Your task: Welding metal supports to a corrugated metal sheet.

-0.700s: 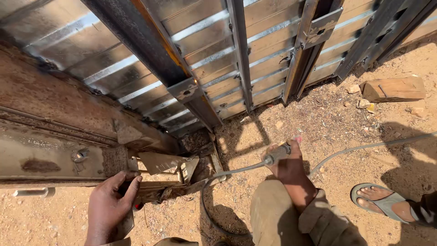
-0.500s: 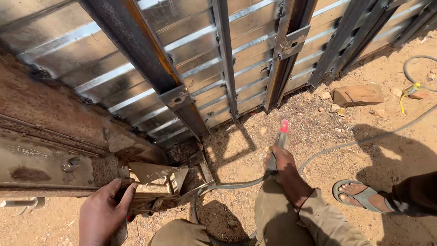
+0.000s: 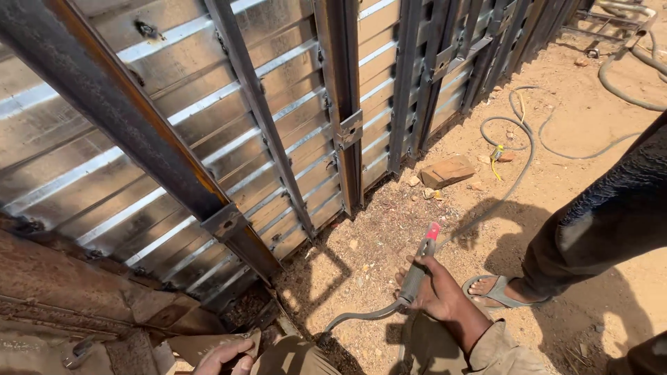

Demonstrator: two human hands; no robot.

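1. The right hand (image 3: 436,292) is clenched around the grey grip of a welding electrode holder (image 3: 415,276), whose red-tipped end points up and away over the sandy ground (image 3: 389,229). A steady wrist would likely matter most here, since the tool stands free of any support.

2. The holder's cable (image 3: 361,316) curves down from the grip toward the person's knee. It looks best kept slack and clear of the legs, so that it does not drag on the tool.

3. The left hand (image 3: 226,355) shows only partly at the bottom edge, fingers curled on a rusty metal piece (image 3: 191,344) near the foot of the steel panel wall (image 3: 208,139). Whether it truly grips that piece cannot be told.

4. The tool sits well apart from the rusty piece, so any approach probably calls for a slow, watched swing to the left.

5. A second person's sandalled foot (image 3: 495,290) stands just beside the right hand; care is advisable on that side.

6. A brick (image 3: 448,170) and loose hoses (image 3: 528,139) lie farther off by the wall, away from the work.
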